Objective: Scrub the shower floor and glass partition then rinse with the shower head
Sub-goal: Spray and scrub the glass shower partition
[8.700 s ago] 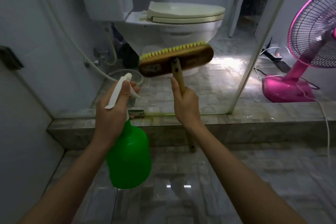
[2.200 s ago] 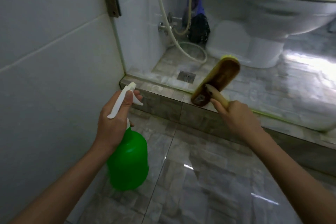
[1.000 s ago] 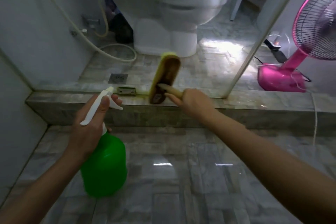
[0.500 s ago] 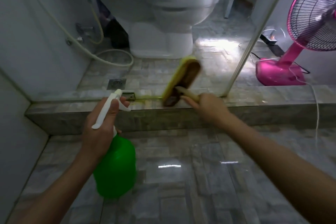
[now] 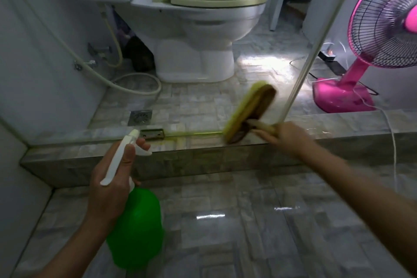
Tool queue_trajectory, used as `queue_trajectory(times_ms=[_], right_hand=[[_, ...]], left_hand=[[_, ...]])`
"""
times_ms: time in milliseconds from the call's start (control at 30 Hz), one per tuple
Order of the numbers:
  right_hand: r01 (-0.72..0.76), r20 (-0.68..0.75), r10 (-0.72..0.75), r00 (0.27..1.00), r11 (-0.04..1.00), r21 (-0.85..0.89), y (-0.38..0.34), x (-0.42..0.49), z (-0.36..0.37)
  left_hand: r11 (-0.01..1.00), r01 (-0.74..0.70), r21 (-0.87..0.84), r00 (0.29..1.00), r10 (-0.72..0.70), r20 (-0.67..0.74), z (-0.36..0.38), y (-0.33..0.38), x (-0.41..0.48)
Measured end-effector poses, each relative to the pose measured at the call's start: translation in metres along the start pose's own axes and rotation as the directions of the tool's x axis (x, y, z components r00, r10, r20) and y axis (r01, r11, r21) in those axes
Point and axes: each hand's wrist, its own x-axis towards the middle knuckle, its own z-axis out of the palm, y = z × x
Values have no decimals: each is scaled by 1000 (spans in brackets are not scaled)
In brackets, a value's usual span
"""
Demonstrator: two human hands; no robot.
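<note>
1. Underfoot, the grey tiled shower floor (image 5: 225, 221) fills the near view, glossy with reflected light, and ends at a raised tiled curb (image 5: 180, 160).
2. On that curb stands the glass partition (image 5: 302, 74), running from the left wall to its pale edge strip on the right.
3. Beyond the glass sits a white toilet (image 5: 198, 29), lid down. A pink fan (image 5: 383, 29) stands to the right, past the glass edge.
4. The left hand (image 5: 110, 187) holds a green spray bottle (image 5: 137, 232) upright above the floor. Its fingers are wrapped round the neck and one lies at the white trigger.
5. The right hand (image 5: 284, 140) grips the wooden handle of a scrub brush (image 5: 250, 110). The brush is blurred and tilted, its lower end at the foot of the glass on the curb, yellow bristles facing left.
6. A metal bracket (image 5: 152, 134) sits at the glass foot, left of the brush, with a square floor drain (image 5: 140, 117) just behind it.
</note>
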Motion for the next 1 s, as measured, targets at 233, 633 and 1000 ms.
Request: queue_trajectory(times_ms=[233,633,1000], right_hand=[[134,110,-135,985,991,12,-92,23,8],[-71,21,69,997,990,122,-64,-7,14],[-120,-18,133,991,938,325,-44,-22,18]], left_hand=[[998,43,-52,999,-44,-15,5,-2,-5],[998,61,-1,997,-61,-54,-28,-8,-6],[999,51,-4,991,-52,-121,-60,-1,-11]])
